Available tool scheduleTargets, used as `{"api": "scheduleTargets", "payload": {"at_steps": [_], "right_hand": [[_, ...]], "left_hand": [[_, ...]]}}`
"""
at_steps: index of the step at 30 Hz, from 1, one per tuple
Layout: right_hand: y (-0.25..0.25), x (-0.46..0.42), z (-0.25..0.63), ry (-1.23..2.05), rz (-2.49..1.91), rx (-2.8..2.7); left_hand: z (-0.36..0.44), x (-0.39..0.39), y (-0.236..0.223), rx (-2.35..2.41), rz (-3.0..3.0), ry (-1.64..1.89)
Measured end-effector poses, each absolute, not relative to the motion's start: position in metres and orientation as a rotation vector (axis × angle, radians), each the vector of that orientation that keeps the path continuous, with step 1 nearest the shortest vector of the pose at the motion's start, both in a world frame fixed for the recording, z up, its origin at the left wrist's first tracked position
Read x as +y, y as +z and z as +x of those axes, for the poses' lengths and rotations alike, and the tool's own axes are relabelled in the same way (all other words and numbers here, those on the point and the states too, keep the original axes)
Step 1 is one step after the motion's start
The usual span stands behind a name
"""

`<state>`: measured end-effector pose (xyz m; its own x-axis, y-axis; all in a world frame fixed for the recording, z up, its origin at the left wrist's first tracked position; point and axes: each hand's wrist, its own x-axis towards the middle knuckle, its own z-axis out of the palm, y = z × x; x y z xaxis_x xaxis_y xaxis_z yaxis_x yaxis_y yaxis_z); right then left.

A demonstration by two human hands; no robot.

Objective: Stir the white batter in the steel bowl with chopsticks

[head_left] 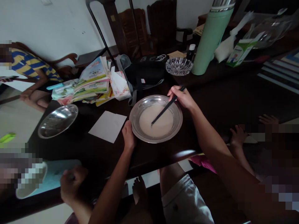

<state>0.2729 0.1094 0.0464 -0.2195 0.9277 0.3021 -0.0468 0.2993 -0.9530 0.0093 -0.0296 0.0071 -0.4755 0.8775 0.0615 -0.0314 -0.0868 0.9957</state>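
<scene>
In front of me on the dark table stands a round metal bowl (156, 140) with a pale, milky liquid (149, 116) in it. My right hand (181, 96) is closed around dark chopsticks (164, 109), whose tips dip into the liquid near its middle. At the bowl's left rim is my left hand (129, 135), its fingers partly hidden behind and under the edge as it steadies the bowl. A white square sheet of paper (108, 126) lies just left of that hand.
An empty metal bowl (58, 121) sits at the left, near another person's hand (72, 182) and a light-blue container (58, 174). Behind are books (93, 77), a black bag (147, 73), a glass ashtray (179, 67) and a green thermos (210, 40). Another person's hands (239, 135) rest at right.
</scene>
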Motion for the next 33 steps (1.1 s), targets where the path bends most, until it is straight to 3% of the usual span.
{"api": "scheduleTargets", "payload": {"at_steps": [5, 10, 15, 21, 26, 33], "right_hand": [[0.0466, 0.1126, 0.2798, 0.976, -0.925, -1.329], [0.0464, 0.1092, 0.2743, 1.12, -0.895, -1.512], [0.047, 0.1117, 0.2793, 0.98, -0.939, -1.364], [0.0463, 0.1098, 0.2751, 1.103, -0.904, -1.519], [0.0486, 0.1118, 0.2797, 0.932, -0.943, -1.339], [0.0475, 0.1097, 0.2755, 1.052, -0.901, -1.503]], "left_hand": [[0.0105, -0.0294, 0.0077, 1.483, 0.932, 1.639], [0.011, -0.0292, 0.0095, 1.51, 0.942, 1.643], [0.0092, -0.0291, 0.0067, 1.498, 0.957, 1.64], [0.0088, -0.0286, 0.0052, 1.499, 0.933, 1.654], [0.0085, -0.0282, 0.0047, 1.484, 0.964, 1.646], [0.0114, -0.0297, 0.0106, 1.512, 0.957, 1.656]]}}
